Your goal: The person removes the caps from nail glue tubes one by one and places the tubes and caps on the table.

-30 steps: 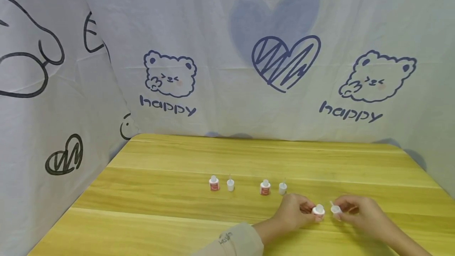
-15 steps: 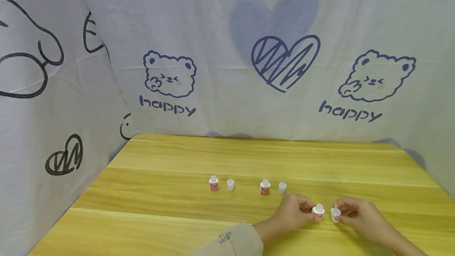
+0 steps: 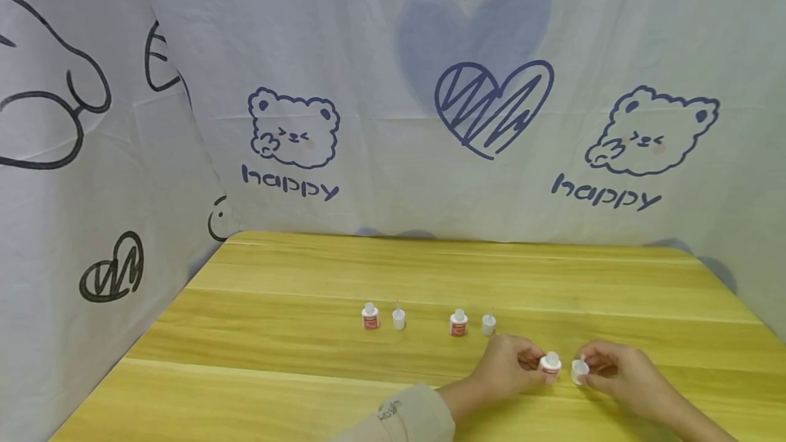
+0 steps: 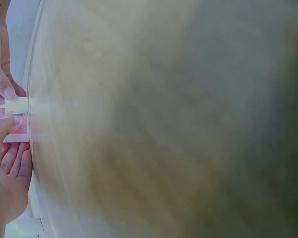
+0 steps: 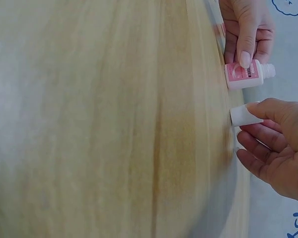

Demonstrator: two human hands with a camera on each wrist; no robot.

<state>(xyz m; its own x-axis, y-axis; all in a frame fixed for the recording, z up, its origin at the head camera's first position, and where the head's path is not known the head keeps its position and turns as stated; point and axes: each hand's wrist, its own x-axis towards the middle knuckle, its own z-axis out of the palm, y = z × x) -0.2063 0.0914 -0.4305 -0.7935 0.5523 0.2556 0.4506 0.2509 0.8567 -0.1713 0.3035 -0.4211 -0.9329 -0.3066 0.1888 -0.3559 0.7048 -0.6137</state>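
Note:
My left hand (image 3: 506, 368) grips a small white bottle (image 3: 550, 367) with a pink label. Its neck is uncapped, and its base is at the tabletop in the right wrist view. Just right of it, my right hand (image 3: 623, 370) pinches a white cap (image 3: 579, 372) between thumb and fingers. The cap sits mouth up, its base down at the wood, with a thin applicator stem rising from it. In the right wrist view a narrow gap parts the cap (image 5: 241, 117) from the bottle (image 5: 244, 75). Fingertips behind the bottle are partly hidden in the head view.
Farther back on the wooden table (image 3: 276, 374) stand two more uncapped pink-labelled bottles, a left one (image 3: 370, 318) and a middle one (image 3: 458, 324). Each has an upturned cap to its right, the left cap (image 3: 398, 320) and the middle cap (image 3: 488, 325). A printed cloth (image 3: 381, 155) hangs behind.
The cap in my right hand has gone from tilted to upright and come down slightly to the table. My left hand and its bottle have stayed in place.

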